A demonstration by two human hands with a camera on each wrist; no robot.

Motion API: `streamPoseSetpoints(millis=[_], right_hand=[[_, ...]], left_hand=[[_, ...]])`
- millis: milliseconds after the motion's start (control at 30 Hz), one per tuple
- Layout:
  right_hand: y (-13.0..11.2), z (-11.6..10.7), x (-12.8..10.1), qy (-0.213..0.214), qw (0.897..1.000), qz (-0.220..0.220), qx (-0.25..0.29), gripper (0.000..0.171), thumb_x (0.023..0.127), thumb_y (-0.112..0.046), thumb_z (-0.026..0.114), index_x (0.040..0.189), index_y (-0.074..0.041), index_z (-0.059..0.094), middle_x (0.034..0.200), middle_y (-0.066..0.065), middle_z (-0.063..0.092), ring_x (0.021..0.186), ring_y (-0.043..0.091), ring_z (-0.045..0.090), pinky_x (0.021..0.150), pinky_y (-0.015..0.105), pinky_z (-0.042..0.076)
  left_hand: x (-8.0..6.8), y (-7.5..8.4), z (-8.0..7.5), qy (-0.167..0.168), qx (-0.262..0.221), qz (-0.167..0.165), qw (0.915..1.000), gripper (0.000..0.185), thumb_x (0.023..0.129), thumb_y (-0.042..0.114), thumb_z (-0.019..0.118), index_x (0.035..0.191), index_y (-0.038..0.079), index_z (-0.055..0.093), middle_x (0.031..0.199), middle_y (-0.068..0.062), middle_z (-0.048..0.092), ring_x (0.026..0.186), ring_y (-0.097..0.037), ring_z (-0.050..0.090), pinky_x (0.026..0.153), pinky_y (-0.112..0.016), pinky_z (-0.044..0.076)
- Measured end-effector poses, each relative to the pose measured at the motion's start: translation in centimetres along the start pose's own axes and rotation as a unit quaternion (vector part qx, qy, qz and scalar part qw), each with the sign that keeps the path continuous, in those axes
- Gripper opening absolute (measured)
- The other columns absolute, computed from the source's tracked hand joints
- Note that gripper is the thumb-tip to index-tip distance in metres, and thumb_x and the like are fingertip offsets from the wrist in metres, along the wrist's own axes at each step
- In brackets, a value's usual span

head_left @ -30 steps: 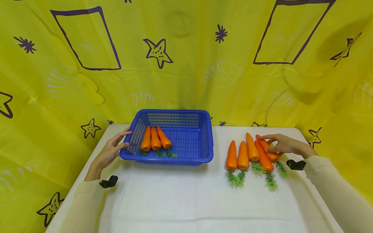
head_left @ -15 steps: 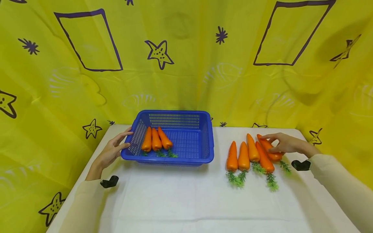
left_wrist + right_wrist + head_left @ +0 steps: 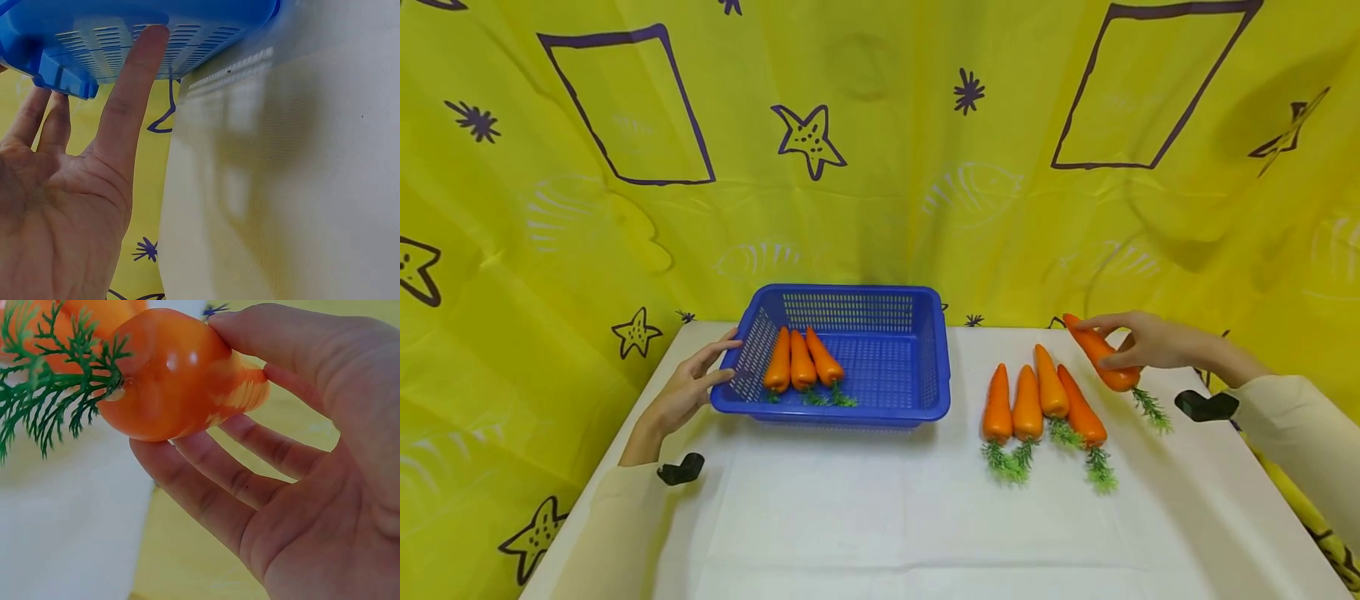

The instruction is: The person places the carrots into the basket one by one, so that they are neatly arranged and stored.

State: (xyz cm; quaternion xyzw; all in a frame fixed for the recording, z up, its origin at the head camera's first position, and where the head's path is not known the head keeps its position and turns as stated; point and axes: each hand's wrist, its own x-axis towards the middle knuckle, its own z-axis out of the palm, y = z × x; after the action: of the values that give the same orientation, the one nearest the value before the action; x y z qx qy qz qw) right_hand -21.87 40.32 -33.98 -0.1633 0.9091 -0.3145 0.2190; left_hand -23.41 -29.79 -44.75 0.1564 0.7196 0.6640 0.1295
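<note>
My right hand (image 3: pixel 1138 343) grips an orange toy carrot (image 3: pixel 1099 355) with green leaves and holds it just above the white table at the right. In the right wrist view the fingers (image 3: pixel 250 481) curl round the carrot (image 3: pixel 169 375). Several more carrots (image 3: pixel 1037 400) lie side by side on the table to the left of that hand. A blue plastic basket (image 3: pixel 925 400) holds three carrots (image 3: pixel 801 360) at its left side. My left hand (image 3: pixel 688 383) rests with straight fingers (image 3: pixel 134 81) against the basket's left wall (image 3: pixel 200 37).
The white table (image 3: pixel 880 517) is ringed by a yellow cloth backdrop (image 3: pixel 880 167) with star prints, close behind and at both sides. Black wrist devices sit at both cuffs (image 3: pixel 679 469).
My right hand has closed round the rightmost carrot and lifted it off the table, up and slightly right. The left hand and the basket have stayed put.
</note>
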Motion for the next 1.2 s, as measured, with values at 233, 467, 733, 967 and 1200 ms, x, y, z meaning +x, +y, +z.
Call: streamPoseSetpoints(millis=[233, 467, 733, 967, 1200], right_hand=[[-2.0, -1.5, -0.9, 0.036, 0.999, -0.015, -0.007, 0.072, 0.094, -0.016, 0.076, 0.156, -0.003, 0.041, 0.147, 0.034, 0.044, 0.091, 0.022, 0.073, 0.068, 0.035, 0.062], [-3.2, -1.7, -1.2, 0.061, 0.997, -0.032, -0.039, 0.069, 0.097, -0.021, 0.072, 0.157, -0.009, 0.041, 0.151, 0.024, 0.046, 0.101, 0.024, 0.07, 0.073, 0.033, 0.059], [-5.3, -1.7, -0.1, 0.064, 0.996, -0.038, -0.052, 0.068, 0.098, -0.024, 0.072, 0.157, -0.013, 0.042, 0.142, 0.019, 0.057, 0.105, 0.026, 0.069, 0.077, 0.032, 0.057], [-8.1, -1.2, 2.2, 0.055, 0.996, -0.042, -0.05, 0.066, 0.096, -0.03, 0.074, 0.156, -0.022, 0.047, 0.151, 0.015, 0.049, 0.112, 0.03, 0.064, 0.082, 0.038, 0.056], [-10.5, -0.4, 5.3, 0.031, 0.997, -0.062, -0.022, 0.065, 0.096, -0.033, 0.075, 0.155, -0.027, 0.048, 0.152, 0.012, 0.049, 0.116, 0.032, 0.064, 0.082, 0.041, 0.058]], left_hand=[[0.0, 0.0, 0.1, 0.0, -0.012, 0.0, 0.9999, 0.051, 0.107, 0.01, 0.052, 0.156, 0.004, 0.037, 0.174, 0.002, 0.005, 0.133, -0.009, 0.043, 0.09, -0.038, 0.06], [0.0, -0.2, 0.1, 0.001, -0.016, 0.002, 0.9999, 0.051, 0.108, 0.009, 0.052, 0.156, 0.005, 0.038, 0.174, 0.001, 0.005, 0.131, -0.007, 0.049, 0.089, -0.038, 0.061], [0.1, -0.2, 0.0, 0.003, -0.022, 0.006, 0.9997, 0.05, 0.107, 0.008, 0.053, 0.155, 0.005, 0.04, 0.174, 0.002, 0.006, 0.13, -0.006, 0.05, 0.087, -0.038, 0.061], [0.1, -0.2, 0.1, 0.0, -0.023, 0.011, 0.9997, 0.05, 0.107, 0.008, 0.052, 0.155, 0.004, 0.039, 0.174, 0.001, 0.005, 0.129, -0.005, 0.052, 0.086, -0.038, 0.061], [-0.1, -0.1, 0.1, 0.001, -0.027, 0.008, 0.9996, 0.05, 0.107, 0.008, 0.053, 0.155, 0.004, 0.039, 0.174, 0.0, 0.005, 0.129, -0.005, 0.052, 0.086, -0.038, 0.061]])
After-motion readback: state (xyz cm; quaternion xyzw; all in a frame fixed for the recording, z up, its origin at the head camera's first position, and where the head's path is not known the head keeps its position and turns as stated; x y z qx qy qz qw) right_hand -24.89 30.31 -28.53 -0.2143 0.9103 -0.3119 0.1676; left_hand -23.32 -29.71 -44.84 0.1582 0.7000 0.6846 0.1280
